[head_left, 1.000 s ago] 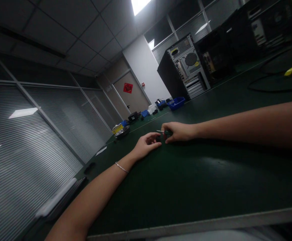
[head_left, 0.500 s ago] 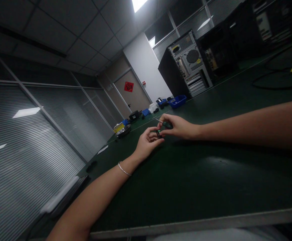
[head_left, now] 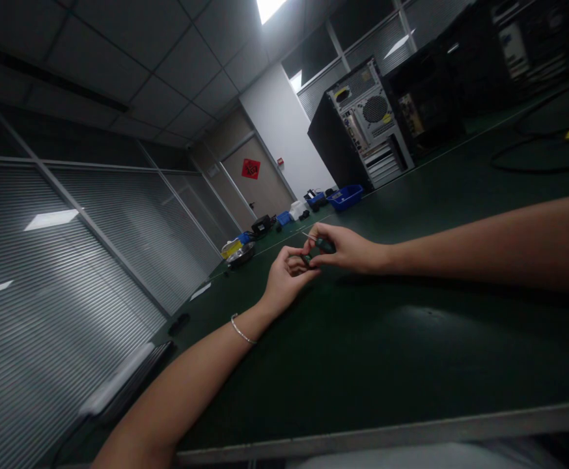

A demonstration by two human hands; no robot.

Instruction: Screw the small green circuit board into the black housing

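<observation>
Small dark part (head_left: 306,259) sits pinched between both hands, raised just above the green mat (head_left: 411,339), out past the middle of the bench. Too small and dim to identify.

Left hand (head_left: 287,277): fingers curled closed around the part from below, thumb on top. Thin bracelet (head_left: 241,329) on that wrist.

Right hand (head_left: 346,249): closed on a small screwdriver (head_left: 319,242) with a dark green handle, its thin shaft poking out to the left past the fingertips. Whether the tip is seated in the part, I cannot tell.

Progress, as a judgement: tool and part are brought together and both are in hand, so the work looks mid-step; nothing finished lies beside the hands, and how much is left cannot be read from here.

Containers: a blue bin (head_left: 346,197) stands at the far end near the computer tower (head_left: 362,127), contents not visible. Further along the bench, smaller blue trays (head_left: 282,219), a yellow box and a round metal dish (head_left: 239,255); what they hold is hidden at this distance. Black cable (head_left: 533,169) loops on the mat to the right.
</observation>
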